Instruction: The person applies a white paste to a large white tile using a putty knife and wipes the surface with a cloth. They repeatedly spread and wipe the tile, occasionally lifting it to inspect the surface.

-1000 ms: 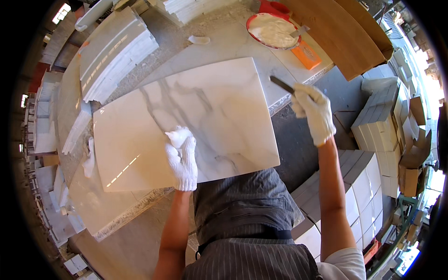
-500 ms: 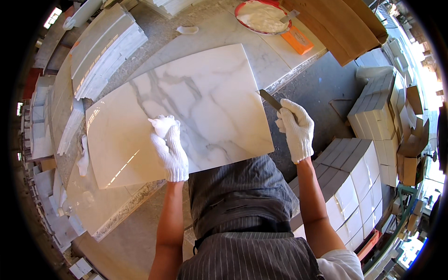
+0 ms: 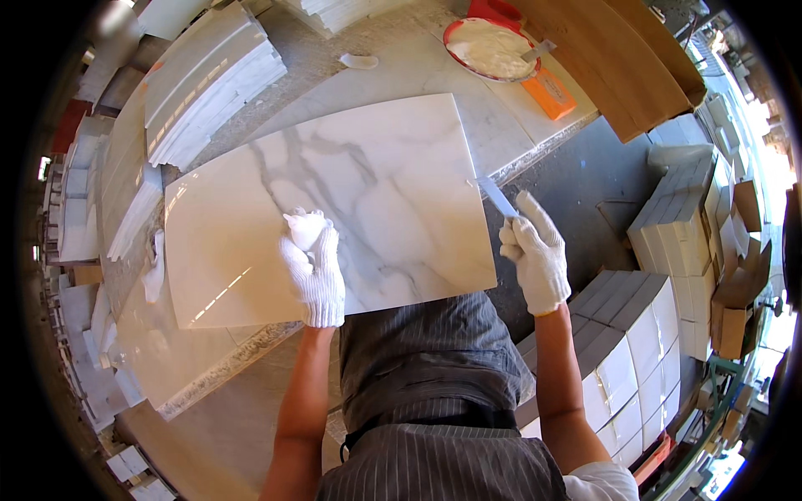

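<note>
One glossy white, grey-veined, four-sided slab (image 3: 401,192) lies across one pale stone-topped bench (image 3: 167,359). Beyond the slab: one round red-rimmed bowl (image 3: 447,46) of white paste and one oblong orange box (image 3: 549,93). Compared with one second earlier, one flat metal blade (image 3: 497,197) has reached the slab's right edge. Left gloved hand (image 3: 317,280), above the slab: curled around one crumpled white wad (image 3: 305,230). Right gloved hand (image 3: 539,263), right of the slab: partly closed, pinching the blade.
</note>
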A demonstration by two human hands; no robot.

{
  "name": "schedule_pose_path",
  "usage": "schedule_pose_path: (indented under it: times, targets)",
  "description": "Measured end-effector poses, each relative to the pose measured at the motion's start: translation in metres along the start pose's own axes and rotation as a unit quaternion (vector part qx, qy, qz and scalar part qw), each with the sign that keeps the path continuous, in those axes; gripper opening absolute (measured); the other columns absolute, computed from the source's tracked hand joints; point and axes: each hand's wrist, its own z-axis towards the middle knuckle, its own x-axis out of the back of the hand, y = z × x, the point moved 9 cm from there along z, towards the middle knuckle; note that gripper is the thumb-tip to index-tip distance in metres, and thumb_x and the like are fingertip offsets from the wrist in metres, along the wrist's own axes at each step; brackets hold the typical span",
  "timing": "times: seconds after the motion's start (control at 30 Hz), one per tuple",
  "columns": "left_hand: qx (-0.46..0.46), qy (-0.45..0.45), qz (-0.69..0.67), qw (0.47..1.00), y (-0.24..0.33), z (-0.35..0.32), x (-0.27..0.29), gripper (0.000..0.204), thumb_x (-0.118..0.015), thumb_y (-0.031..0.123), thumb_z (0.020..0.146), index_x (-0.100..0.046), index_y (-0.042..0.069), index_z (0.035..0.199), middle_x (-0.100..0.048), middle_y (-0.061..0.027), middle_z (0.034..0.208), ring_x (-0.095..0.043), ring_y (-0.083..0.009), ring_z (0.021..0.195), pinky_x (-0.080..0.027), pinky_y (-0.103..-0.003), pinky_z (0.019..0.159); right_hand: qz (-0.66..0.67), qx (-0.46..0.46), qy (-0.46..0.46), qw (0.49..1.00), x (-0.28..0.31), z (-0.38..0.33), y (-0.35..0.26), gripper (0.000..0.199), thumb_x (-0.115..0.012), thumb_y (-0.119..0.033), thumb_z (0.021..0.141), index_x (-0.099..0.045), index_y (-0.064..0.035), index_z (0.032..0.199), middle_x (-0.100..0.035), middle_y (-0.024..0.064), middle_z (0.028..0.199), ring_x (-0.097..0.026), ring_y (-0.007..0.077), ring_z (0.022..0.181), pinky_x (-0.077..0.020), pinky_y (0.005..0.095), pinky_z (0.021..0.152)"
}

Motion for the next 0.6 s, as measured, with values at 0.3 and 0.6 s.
schedule_pose_path:
  times: [0.3,0.6]
  targets:
    - [-0.019,-0.056,-0.064,0.996,-0.004,-0.006,-0.017,0.043,-0.063,-0.004,0.092,-0.046,-0.001,0.131,-0.054,-0.011,0.126,-0.058,-0.0222,0.113,-0.053,-0.036,0.098,0.225,-0.128,-0.145,0.955,-0.014,-0.023,0.01,0.026,-0.07,-0.02,0.094,-0.064,-0.0051,0.115,-0.06,0.0046,0.1,-0.059,0.0155,0.088,-0.0496,0.0279,0.069]
    - [-0.077,-0.18,0.021,0.98,0.006,-0.028,-0.098,0.039,-0.07,0.006,0.091,-0.053,0.002,0.125,-0.063,-0.0101,0.114,-0.062,-0.0187,0.102,-0.052,-0.032,0.089,-0.141,-0.063,-0.037,0.987,0.002,-0.01,-0.005,0.016,-0.056,-0.007,0.098,-0.061,0.0003,0.112,-0.065,0.0064,0.102,-0.066,0.0139,0.086,-0.0583,0.03,0.08]
